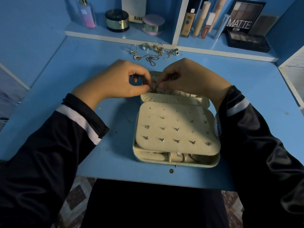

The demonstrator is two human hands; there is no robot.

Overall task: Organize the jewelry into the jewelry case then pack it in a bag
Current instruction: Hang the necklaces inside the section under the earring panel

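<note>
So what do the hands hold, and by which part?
The left hand and right hand together pinch something small over the jewelry case; what it is cannot be told.

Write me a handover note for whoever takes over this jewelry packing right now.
Left hand and right hand: both pinch a small jewelry piece over the far half of the open jewelry case; what it is, too small to tell.
Done: stud earrings sit in the earring panel.
Left: rings and chains lie loose on the desk behind the case; put them in, close the case, pack it. No bag in view.
</note>
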